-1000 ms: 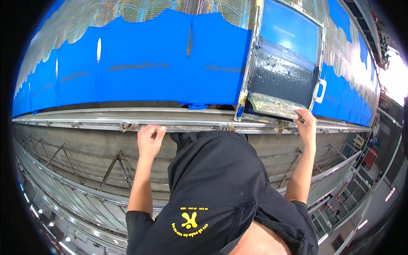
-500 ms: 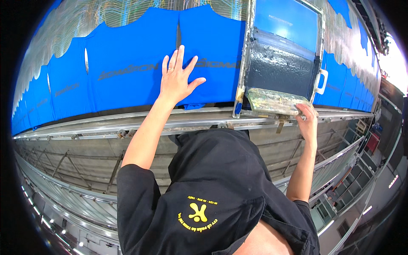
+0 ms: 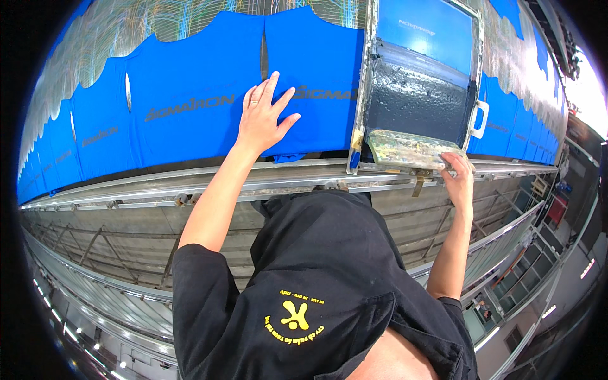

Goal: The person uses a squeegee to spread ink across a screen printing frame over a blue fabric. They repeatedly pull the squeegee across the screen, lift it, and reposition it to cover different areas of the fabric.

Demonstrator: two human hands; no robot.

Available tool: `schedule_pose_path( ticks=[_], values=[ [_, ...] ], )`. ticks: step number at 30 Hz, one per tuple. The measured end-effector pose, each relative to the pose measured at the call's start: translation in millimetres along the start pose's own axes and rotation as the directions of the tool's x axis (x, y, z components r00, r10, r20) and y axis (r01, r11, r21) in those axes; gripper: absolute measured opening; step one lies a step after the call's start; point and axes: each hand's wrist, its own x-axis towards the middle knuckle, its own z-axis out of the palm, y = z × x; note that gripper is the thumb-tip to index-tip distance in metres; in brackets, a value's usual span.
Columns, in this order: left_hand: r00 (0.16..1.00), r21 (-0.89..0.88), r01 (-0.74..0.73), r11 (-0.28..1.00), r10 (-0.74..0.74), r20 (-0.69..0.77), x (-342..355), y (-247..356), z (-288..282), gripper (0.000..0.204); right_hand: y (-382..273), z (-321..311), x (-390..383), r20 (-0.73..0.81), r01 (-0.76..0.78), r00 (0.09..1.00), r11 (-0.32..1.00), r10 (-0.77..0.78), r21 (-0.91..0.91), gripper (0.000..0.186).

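Note:
My left hand lies flat with its fingers apart on or just over a bright blue fabric piece that bears dark printed lettering. Its fingertips are near the gap between two such pieces. To the right stands a screen-printing frame with a blue mesh, its lower part coated in thick dark ink. A stained squeegee rests along the frame's near end. My right hand has its fingers curled over the squeegee's right end; the thumb is partly hidden.
A metal rail runs along the table's near edge, with small clamps on it. More blue fabric pieces continue right of the frame, whose white handle sticks out. Multicoloured ink marks cover the table behind the fabric.
My left hand has shifted very slightly and its fingers have drawn a little closer together. My right hand, the squeegee and the frame are almost unmoved.

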Motion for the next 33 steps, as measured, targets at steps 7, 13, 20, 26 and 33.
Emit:
schedule_pose_path(
  ticks=[7, 13, 20, 26, 33],
  values=[
    [0.993, 0.009, -0.097, 0.995, 0.096, 0.072, -7.6, -8.8, 10.0, 0.055, -4.1, -0.9, 1.1, -0.003, 0.011, 1.000, 1.000, -0.011, 0.019, 0.045],
    [0.997, 0.017, -0.009, 1.000, 0.011, -0.080, 2.3, 6.1, 4.9, 0.034, -1.6, 1.7, -0.1, -0.012, 0.009, 1.000, 1.000, -0.008, 0.014, 0.045],
    [0.997, -0.107, -0.047, 0.993, 0.041, -0.061, -1.6, -4.0, 7.1, 0.032, -1.1, 1.2, -0.5, -0.005, 0.008, 1.000, 1.000, -0.008, -0.024, 0.047],
    [0.993, -0.018, -0.109, 0.994, 0.108, -0.057, -5.9, -6.8, 6.2, 0.040, -1.4, -1.0, -1.3, 0.018, -0.011, 1.000, 1.000, 0.011, -0.015, 0.048],
    [0.997, 0.017, -0.026, 1.000, 0.027, -0.071, 5.7, 4.9, 4.8, 0.045, -3.9, -0.4, 0.0, -0.005, 0.016, 1.000, 1.000, -0.016, -0.005, 0.046]
  ],
)
